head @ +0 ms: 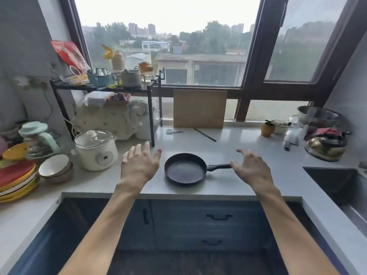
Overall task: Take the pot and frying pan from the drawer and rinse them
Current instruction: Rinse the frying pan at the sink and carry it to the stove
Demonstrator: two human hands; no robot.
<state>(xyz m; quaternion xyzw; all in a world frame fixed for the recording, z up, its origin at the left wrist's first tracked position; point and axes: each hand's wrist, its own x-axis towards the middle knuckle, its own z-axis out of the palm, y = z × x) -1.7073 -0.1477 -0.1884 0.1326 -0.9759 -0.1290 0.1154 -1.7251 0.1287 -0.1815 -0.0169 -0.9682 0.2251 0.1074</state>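
Note:
A small black frying pan (185,168) lies flat on the white counter (228,151), its handle pointing right. My right hand (251,168) hovers at the end of that handle with relaxed, spread fingers, the thumb close to the handle tip; nothing is gripped. My left hand (140,162) is spread flat just left of the pan, holding nothing. Below the counter edge are dark blue drawers (218,217) with black handles, closed. The sink (337,183) is at the right edge. No pot is visible.
A white electric cooker (96,148), stacked bowls (55,168) and coloured plates (16,179) crowd the left counter. A black shelf rack (153,116) holds cups and containers. A wooden board (199,109) leans on the window. A kettle (325,146) and steel bowl (317,114) stand far right.

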